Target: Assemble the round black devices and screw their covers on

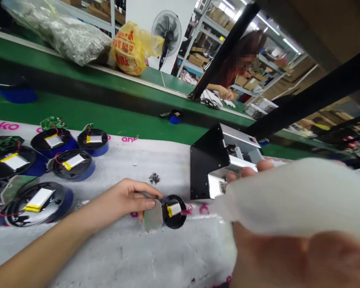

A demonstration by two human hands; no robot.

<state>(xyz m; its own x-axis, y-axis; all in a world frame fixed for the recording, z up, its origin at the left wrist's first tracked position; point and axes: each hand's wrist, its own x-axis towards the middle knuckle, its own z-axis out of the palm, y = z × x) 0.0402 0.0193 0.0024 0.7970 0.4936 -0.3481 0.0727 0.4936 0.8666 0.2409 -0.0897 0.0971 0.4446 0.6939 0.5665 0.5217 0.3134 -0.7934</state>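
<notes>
My left hand [138, 198] pinches a greyish-green circuit board [154, 219] by its upper edge. Directly right of the board sits a round black housing [175, 221], with a silver battery [176, 209] with a yellow end lying inside it. Close to the camera, my right hand [288, 256] is wrapped round a whitish translucent bottle [297, 196], blurred and lying sideways across the view. A small pile of black screws [154, 178] lies on the mat beyond my left hand.
Several blue-and-black housings [73, 164] with batteries and boards cover the left side. A black-and-silver machine [208, 160] stands behind the bottle. Across the green conveyor [123, 114] are a yellow bag [129, 50], a fan [167, 34] and a co-worker's hand [225, 93].
</notes>
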